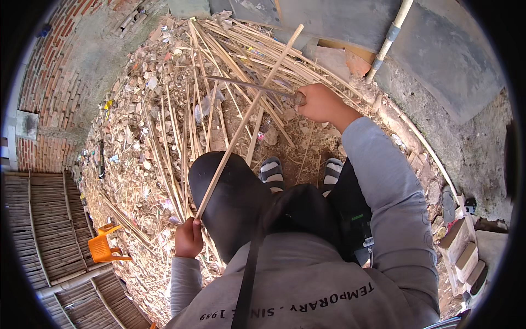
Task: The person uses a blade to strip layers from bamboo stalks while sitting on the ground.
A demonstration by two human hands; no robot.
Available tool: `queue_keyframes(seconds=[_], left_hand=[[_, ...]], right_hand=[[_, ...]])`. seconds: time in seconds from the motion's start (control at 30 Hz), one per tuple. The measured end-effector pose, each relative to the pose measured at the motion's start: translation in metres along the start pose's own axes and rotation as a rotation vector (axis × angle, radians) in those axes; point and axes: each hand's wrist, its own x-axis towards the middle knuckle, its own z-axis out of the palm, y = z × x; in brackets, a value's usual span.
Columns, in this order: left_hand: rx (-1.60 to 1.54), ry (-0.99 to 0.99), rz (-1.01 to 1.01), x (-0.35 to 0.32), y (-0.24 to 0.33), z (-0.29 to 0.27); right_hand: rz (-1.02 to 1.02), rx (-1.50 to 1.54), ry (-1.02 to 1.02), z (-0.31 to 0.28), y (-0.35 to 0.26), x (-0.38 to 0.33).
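My left hand (189,238) is closed around the near end of a long, pale bamboo strip (236,138). The strip slants up and to the right, passing over my dark-clad leg (219,170). In my right hand (324,104) is the handle of a long-bladed knife. Its narrow blade (241,83) points left and crosses the strip toward its far part; whether the edge touches the bamboo I cannot tell. Many similar bamboo strips (230,52) lie in a loose pile beyond my hands, with several more (164,159) on the ground to the left.
Wood chips and litter (129,164) cover the ground. An orange plastic chair (104,247) stands at the left near a slatted bamboo panel (44,219). A brick wall (60,77) bounds the left; a pole (390,38) leans at the far right. Wooden blocks (463,257) lie at the right.
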Motion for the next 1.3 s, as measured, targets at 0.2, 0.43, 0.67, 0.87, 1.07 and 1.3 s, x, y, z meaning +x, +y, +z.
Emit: queue_keyframes(seconds=[0.2,0.43,0.67,0.87,1.07,1.3], left_hand=[[-0.035,0.040,-0.036,-0.020,-0.007,0.008],[0.081,0.145,0.073,-0.023,-0.021,0.021],[0.109,0.140,0.008,-0.032,-0.028,0.023],[0.328,0.246,0.110,-0.024,-0.019,0.021],[0.277,0.187,0.021,-0.036,-0.022,0.023],[0.298,0.210,0.011,-0.025,-0.025,0.025]], right_hand=[[-0.262,-0.258,-0.075,-0.010,-0.054,-0.024],[-0.026,0.152,0.130,-0.028,-0.004,-0.008],[-0.303,-0.241,-0.062,-0.002,-0.063,-0.029],[-0.025,0.089,0.174,-0.012,0.008,-0.004],[-0.177,-0.116,-0.058,-0.003,-0.050,-0.028],[0.027,0.000,0.076,-0.007,0.006,-0.001]])
